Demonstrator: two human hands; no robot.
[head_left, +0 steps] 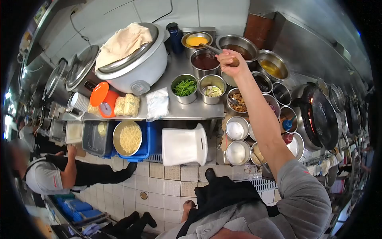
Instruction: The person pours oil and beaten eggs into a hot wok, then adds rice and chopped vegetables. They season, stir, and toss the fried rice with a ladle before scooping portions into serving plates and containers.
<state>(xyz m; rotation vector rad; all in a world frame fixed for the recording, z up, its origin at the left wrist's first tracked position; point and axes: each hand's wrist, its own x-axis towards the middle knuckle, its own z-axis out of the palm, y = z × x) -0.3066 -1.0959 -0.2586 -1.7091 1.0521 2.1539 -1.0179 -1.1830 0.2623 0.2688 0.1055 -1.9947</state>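
My right hand (232, 63) is stretched out over the pots at the back, its fingers closed round the handle of a ladle (210, 48). The ladle's end reaches the rim of a metal bowl of yellow liquid (196, 40). Just below the handle stands a pot of dark red sauce (205, 63). Nearer me are a pot of chopped greens (185, 87) and a pot with pale chopped pieces (212, 91). My left hand (189, 205) hangs low beside my apron, away from the counter, its fingers curled; what they hold, if anything, is hidden.
A wok (324, 115) sits over a flame at the right. White-bodied cooker (139, 63) with a cloth, noodle packs (131, 105) and an orange container (104, 99) line the left counter. A white stool (183, 145) stands below. A co-worker (51, 175) is at the left.
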